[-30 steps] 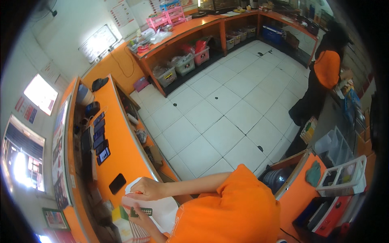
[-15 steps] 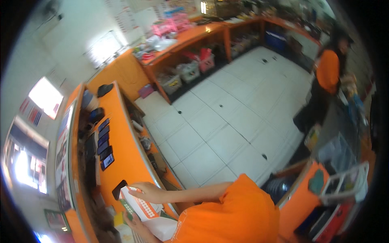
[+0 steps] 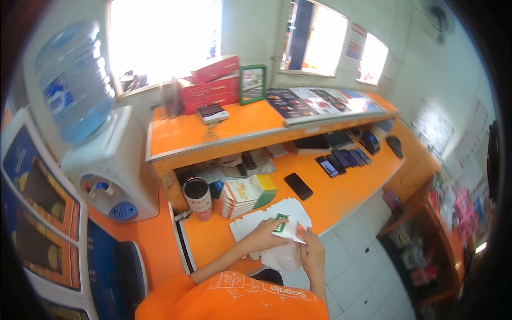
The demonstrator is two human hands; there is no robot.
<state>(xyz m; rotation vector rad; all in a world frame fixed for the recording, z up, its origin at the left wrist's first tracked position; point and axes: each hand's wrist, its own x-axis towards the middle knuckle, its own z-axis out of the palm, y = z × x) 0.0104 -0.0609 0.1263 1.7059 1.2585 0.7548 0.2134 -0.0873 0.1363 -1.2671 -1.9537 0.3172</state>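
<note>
Over the orange counter I hold a partly folded cardboard carton (image 3: 282, 258), mostly plain white with a small green printed panel showing. My left hand (image 3: 266, 236) is closed on its left part, fingers by the green panel. At the right side, my right hand (image 3: 313, 249) pinches a raised flap. A stack of folded cartons (image 3: 240, 198), white, orange, green and yellow, lies just beyond my left hand. Farther off, a dark phone (image 3: 298, 186) lies flat on the counter. The carton's underside is hidden.
A patterned tumbler (image 3: 198, 200) stands left of the stack. Several phones (image 3: 341, 161) lie in a row at the right. Above the counter runs a raised shelf (image 3: 224, 146) with red boxes (image 3: 210, 90) on it. A water dispenser (image 3: 114, 165) is at far left.
My view has swung left, bringing the dispenser and shelf in and leaving the co-worker out. The carton now shows its white side spread out, and my hands have shifted on it.
</note>
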